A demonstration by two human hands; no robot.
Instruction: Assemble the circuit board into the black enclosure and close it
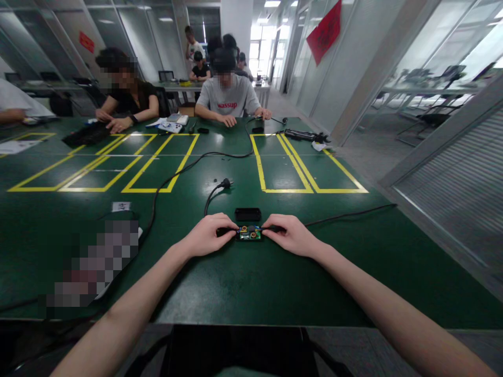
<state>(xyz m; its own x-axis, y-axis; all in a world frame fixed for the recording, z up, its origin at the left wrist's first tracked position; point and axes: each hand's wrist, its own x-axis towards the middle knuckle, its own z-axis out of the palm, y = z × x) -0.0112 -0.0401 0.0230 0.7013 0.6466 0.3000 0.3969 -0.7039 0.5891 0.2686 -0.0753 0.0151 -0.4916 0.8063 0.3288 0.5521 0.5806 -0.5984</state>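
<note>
A small circuit board [250, 234] with copper coils sits in a black plastic case half on the green table, between my two hands. My left hand [208, 234] pinches the black cable end at the board's left side. On the other side, my right hand [290, 234] pinches the black cable [349, 215] where it meets the board; that cable runs off to the right. Just behind the board lies a black case cover [248, 214], apart from both hands. A power plug [225, 184] on a black cord rests beyond my left hand.
Yellow tape [283, 191] marks rectangles on the green table [275, 293]. A long black cord [188, 166] crosses it, left of centre. A blurred-out object [102, 256] lies at the left. Across the table, people [230, 97] sit working; a folded black tripod-like stand [302, 135] lies there.
</note>
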